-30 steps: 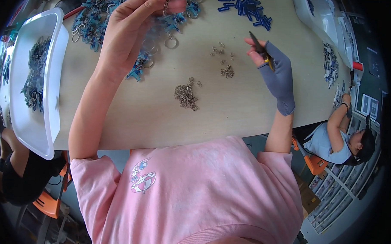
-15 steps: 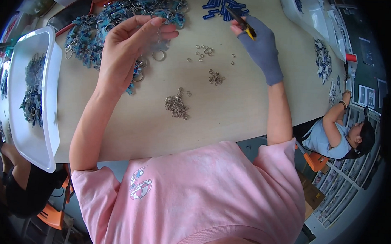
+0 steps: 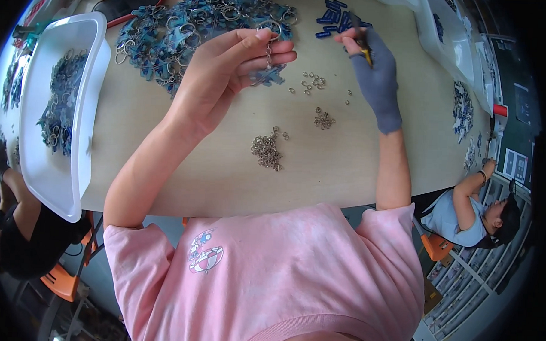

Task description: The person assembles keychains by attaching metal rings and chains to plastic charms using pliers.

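My left hand (image 3: 213,78) pinches the metal ring of a keychain (image 3: 268,76) between thumb and forefinger. Its short chain and translucent blue charm hang over the other fingers. My right hand (image 3: 378,81), in a grey fingerless glove, holds pliers (image 3: 366,53) with dark and yellow parts. The right fingertips are beside small blue tags (image 3: 332,17); whether they pinch one is not clear. A big heap of blue keychains (image 3: 163,40) lies beyond my left hand. Between my arms are small metal jump rings (image 3: 266,151), in a large cluster, a smaller one and a loose scatter.
A white tub (image 3: 88,116) with more keychains stands at the left. At the far right is a clear plastic bin (image 3: 454,53), with a pile of small charms (image 3: 463,108) beside it. One person (image 3: 473,216) sits at the right, another (image 3: 36,234) at the left.
My left hand has moved right with the keychain, and its charm now shows clearly. My right hand stays by the blue tags, pliers turned slightly. The whole view has shifted.
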A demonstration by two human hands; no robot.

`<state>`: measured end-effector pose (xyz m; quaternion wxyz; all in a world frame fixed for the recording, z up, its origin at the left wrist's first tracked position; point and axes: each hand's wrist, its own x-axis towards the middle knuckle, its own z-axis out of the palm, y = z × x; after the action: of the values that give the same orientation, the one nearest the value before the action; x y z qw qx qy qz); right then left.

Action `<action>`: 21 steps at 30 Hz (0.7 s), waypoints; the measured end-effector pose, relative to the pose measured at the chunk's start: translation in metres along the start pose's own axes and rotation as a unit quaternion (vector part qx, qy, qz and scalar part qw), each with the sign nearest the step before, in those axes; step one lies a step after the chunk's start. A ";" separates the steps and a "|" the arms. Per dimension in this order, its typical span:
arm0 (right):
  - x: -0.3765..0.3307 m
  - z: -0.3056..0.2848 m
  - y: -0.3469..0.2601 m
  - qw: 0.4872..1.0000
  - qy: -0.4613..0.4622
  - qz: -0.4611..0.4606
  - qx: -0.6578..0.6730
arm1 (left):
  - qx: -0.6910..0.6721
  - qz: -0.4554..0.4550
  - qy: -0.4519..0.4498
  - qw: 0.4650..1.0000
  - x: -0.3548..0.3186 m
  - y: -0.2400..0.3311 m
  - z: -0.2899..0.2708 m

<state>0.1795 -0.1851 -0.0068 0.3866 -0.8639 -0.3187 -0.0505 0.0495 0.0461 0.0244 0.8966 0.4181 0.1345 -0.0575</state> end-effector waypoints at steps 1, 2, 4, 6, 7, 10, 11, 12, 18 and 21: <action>-0.004 -0.004 -0.019 0.992 -0.006 0.025 0.125 | -0.006 0.007 0.012 1.000 -0.001 -0.001 0.001; -0.008 -0.009 -0.036 0.968 -0.008 0.052 0.245 | -0.005 0.006 0.011 1.000 0.000 -0.003 0.002; -0.016 -0.010 -0.061 0.971 -0.032 0.038 0.235 | 0.006 0.034 0.026 0.999 0.001 -0.006 0.002; -0.022 -0.009 -0.078 0.974 -0.070 0.014 0.215 | 0.018 0.052 0.028 0.998 0.004 -0.010 0.004; -0.023 -0.008 -0.082 0.974 -0.071 0.012 0.215 | 0.029 0.069 0.031 0.997 0.004 -0.012 0.007; -0.023 0.001 -0.086 0.976 -0.077 -0.004 0.203 | -0.003 0.084 0.053 0.995 0.002 -0.015 0.022; -0.023 0.002 -0.087 0.976 -0.078 -0.007 0.201 | -0.005 0.087 0.052 0.995 0.001 -0.016 0.025; -0.023 0.003 -0.089 0.978 -0.070 0.001 0.196 | -0.007 0.097 0.062 0.993 0.001 -0.017 0.028; -0.018 0.005 -0.096 0.985 -0.070 -0.093 0.127 | -0.054 0.168 0.090 0.980 0.006 -0.031 0.036; -0.013 0.005 -0.098 0.986 -0.060 -0.130 0.079 | -0.058 0.199 0.083 0.975 0.006 -0.035 0.042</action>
<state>0.1106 -0.1392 0.0483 0.4243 -0.7831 -0.4541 -0.0232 0.0561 -0.0080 0.0225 0.8983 0.3874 0.1257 0.1652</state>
